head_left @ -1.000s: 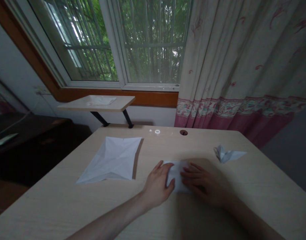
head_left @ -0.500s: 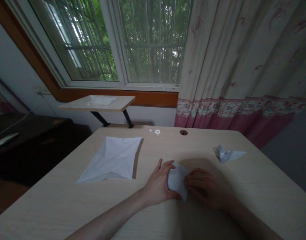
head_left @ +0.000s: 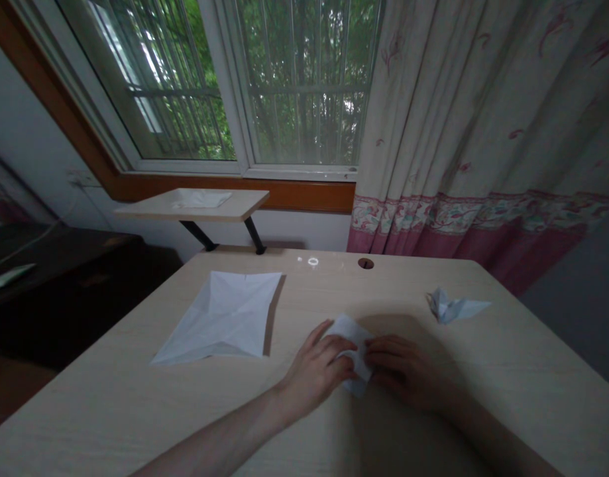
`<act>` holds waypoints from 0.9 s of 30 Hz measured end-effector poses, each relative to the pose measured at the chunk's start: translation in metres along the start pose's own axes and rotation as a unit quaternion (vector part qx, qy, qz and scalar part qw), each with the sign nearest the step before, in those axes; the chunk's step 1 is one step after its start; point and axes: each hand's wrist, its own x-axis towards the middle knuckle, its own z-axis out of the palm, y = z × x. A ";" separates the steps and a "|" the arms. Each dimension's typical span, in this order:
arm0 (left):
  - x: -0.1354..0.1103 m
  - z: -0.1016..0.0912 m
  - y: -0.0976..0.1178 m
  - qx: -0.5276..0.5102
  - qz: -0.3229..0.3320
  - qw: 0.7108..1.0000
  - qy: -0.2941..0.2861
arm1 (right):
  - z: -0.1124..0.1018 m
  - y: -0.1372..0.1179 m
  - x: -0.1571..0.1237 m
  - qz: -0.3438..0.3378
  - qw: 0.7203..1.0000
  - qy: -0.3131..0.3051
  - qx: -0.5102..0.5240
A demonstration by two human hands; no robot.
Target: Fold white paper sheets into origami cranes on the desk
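Observation:
A small folded sheet of white paper (head_left: 352, 326) lies on the desk between my two hands. My left hand (head_left: 317, 371) rests over its left part, with the fingers curled down onto it. At the paper's right edge, my right hand (head_left: 408, 371) is closed with the fingertips together on the border; its thumb is mostly in shadow. Part of the paper is hidden under my left fingers. Off to the left is a larger, creased white sheet (head_left: 234, 311), spread out with its edges slightly raised. A folded paper crane (head_left: 453, 308) sits at the far right.
The pale wooden desk (head_left: 185, 411) has a round cable hole (head_left: 366, 264) near its back edge. A small raised shelf (head_left: 160, 211) at the back left bears a crumpled white tissue (head_left: 205, 199). Behind stand a barred window and a flowered curtain (head_left: 433, 132).
My left fingers have moved from gripping the paper's edges to lying across its middle. The paper has shifted and turned slightly. My right hand stays almost in place at the right edge.

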 end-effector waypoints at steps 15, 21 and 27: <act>0.004 -0.004 0.006 0.005 -0.074 0.997 -0.027 | 0.004 -0.008 0.002 -0.029 0.992 0.074 -0.102; 0.007 -0.003 0.007 0.039 -0.125 0.991 -0.003 | 0.007 -0.010 0.003 -0.010 0.985 0.119 -0.124; 0.001 -0.001 0.006 0.079 -0.033 0.995 0.052 | 0.009 -0.007 0.003 0.030 0.981 0.145 -0.128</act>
